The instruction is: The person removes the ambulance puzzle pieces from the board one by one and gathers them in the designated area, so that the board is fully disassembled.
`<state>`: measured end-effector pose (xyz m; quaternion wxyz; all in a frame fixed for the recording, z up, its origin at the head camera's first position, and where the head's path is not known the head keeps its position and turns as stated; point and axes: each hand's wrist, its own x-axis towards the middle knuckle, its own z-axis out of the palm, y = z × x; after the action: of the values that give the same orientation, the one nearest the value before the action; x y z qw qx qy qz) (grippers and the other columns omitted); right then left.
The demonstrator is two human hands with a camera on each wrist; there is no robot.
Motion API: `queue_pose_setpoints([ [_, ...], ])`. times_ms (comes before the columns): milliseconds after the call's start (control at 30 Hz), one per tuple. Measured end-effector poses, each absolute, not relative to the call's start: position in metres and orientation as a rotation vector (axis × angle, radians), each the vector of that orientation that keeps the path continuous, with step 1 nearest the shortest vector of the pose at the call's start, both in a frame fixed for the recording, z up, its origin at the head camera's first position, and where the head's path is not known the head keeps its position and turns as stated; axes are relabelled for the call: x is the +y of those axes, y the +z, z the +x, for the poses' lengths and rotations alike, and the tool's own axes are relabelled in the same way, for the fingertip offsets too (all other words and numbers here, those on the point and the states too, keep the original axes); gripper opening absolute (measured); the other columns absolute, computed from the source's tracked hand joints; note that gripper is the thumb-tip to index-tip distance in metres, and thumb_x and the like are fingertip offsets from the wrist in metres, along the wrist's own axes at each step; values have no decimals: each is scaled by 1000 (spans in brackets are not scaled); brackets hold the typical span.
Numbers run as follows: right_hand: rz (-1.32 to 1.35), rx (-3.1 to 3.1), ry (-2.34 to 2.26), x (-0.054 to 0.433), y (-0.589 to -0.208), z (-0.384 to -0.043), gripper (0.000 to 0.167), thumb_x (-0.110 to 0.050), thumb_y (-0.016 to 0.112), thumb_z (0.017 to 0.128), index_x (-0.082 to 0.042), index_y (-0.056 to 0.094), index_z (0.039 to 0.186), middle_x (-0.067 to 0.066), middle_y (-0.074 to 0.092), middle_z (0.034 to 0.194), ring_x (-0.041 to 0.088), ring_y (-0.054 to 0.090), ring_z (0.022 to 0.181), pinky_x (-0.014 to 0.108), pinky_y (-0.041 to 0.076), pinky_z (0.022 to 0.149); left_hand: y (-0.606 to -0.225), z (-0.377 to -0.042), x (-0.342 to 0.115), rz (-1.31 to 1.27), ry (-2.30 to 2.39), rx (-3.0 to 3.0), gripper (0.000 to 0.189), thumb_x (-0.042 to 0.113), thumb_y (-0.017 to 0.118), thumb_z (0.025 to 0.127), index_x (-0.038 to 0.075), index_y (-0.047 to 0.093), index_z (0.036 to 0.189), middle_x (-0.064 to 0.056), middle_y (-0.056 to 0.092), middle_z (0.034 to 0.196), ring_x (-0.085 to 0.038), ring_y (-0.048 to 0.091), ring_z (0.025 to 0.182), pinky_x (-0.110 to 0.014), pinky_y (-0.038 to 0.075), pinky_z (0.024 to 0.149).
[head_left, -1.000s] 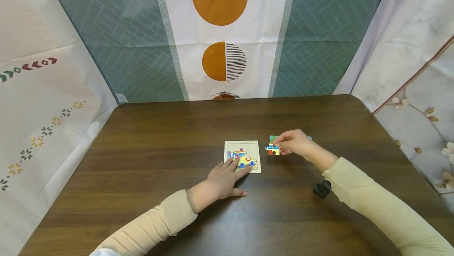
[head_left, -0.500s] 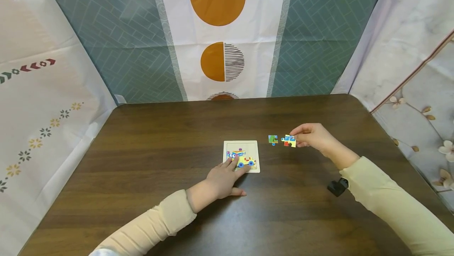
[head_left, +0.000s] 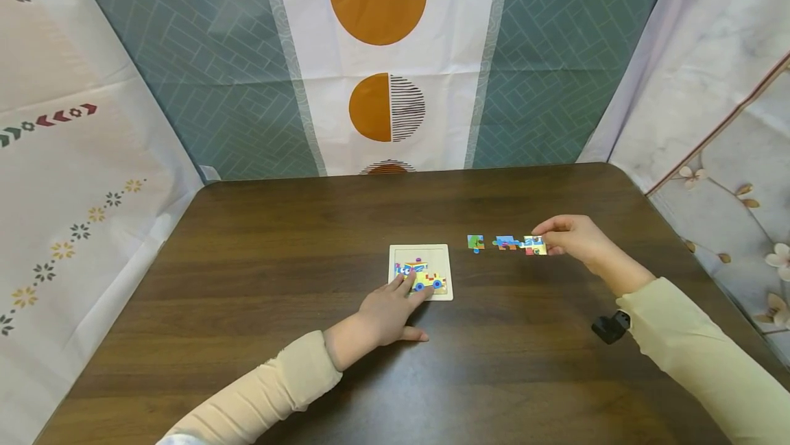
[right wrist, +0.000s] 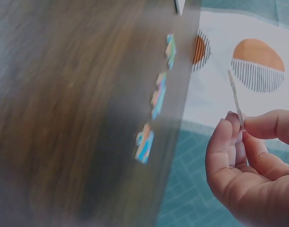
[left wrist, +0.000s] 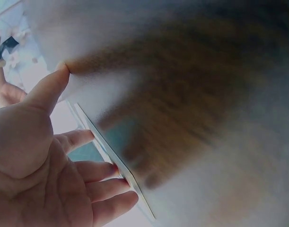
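Note:
My right hand [head_left: 574, 245] pinches a jigsaw piece [head_left: 534, 245] between thumb and fingers, to the right of the tray. The piece is yellow, blue and red on its face; the right wrist view shows it edge-on [right wrist: 235, 100], raised above the table. My left hand [head_left: 385, 315] lies spread, its straight fingertips on the near left part of a pale square puzzle tray [head_left: 449, 273]. Inside the tray, partly covered by those fingers, is a picture section with a yellow vehicle [head_left: 432, 282] on blue wheels. In the left wrist view, the fingers [left wrist: 104, 189] reach the tray's edge.
Right of the tray lie a green-and-blue jigsaw piece [head_left: 475, 242] and a blue-and-red one [head_left: 505, 243]. The right wrist view shows a third loose piece [right wrist: 144, 144] in that row. The brown table [head_left: 278, 246] meets a patterned cloth [head_left: 247, 109] at its far edge.
My right hand has moved right, carrying the jigsaw piece away from beside the tray and over the row, uncovering loose pieces. My left hand has stayed on the tray.

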<state>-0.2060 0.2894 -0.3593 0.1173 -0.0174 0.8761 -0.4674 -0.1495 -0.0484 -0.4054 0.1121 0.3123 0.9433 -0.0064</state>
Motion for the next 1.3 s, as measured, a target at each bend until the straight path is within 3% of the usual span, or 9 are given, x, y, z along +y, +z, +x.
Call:
queue_pose_setpoints([
  [233,-13,2568,-1379,308,-368,-207,36,-6,55,92,18,52,118,-2,61,89,5,58,71,26,54,70,-405,-150,-49,903,-20,2749,76,59,61,83,24,37,146,-14,30,154,-30,34,139,-42,40,106],
  [467,45,2489,-1410,322,-384,-209,37,-6,56,93,20,49,119,-8,61,85,4,60,72,23,55,69,-404,-150,-50,904,-4,2739,77,59,62,83,24,37,147,-14,28,155,-31,33,140,-44,40,105],
  [867,65,2376,-1448,325,-402,-210,35,-2,54,93,23,48,117,-5,59,82,7,58,70,24,55,69,-403,-149,-50,893,-17,2735,77,59,61,83,25,36,147,-13,27,155,-29,31,141,-44,39,106],
  [1300,51,2445,-1332,321,-405,-211,31,0,55,92,21,53,114,3,62,93,8,59,71,23,55,67,-404,-149,-51,891,-1,2716,77,58,60,85,24,33,148,-13,24,156,-30,29,142,-46,37,107],
])
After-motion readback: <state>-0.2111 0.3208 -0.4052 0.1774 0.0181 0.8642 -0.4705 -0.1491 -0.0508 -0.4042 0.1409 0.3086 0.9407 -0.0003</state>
